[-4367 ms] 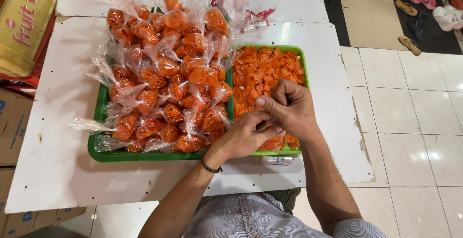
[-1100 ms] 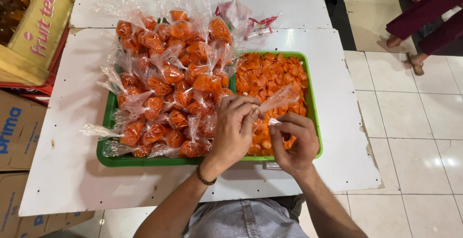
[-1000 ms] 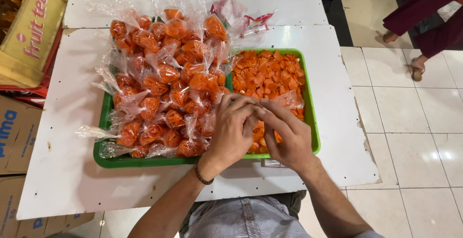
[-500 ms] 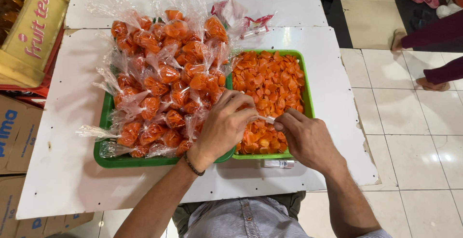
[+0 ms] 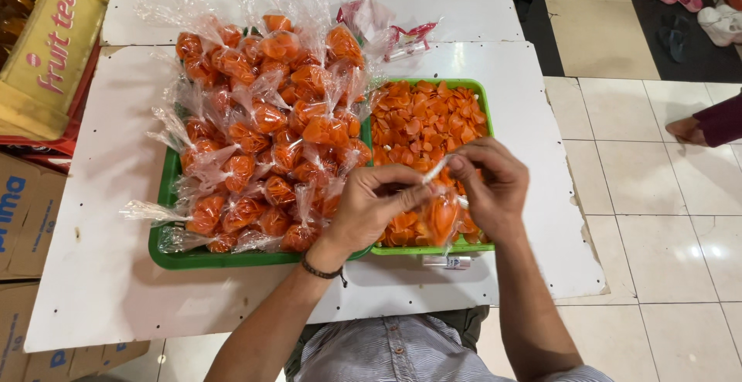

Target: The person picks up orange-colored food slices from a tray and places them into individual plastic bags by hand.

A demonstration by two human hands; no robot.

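A head-mounted view looks down at a white table. The person's left hand and right hand meet above the near edge of a green tray of loose orange crackers. Between them hangs a small clear plastic bag of orange crackers, its twisted neck pinched in the closed fingertips of both hands. The left wrist wears a dark bracelet. To the left, touching that tray, a second green tray is heaped with filled, tied bags of orange crackers. A small lighter lies on the table just in front of the right tray. Cardboard boxes stand at far left.
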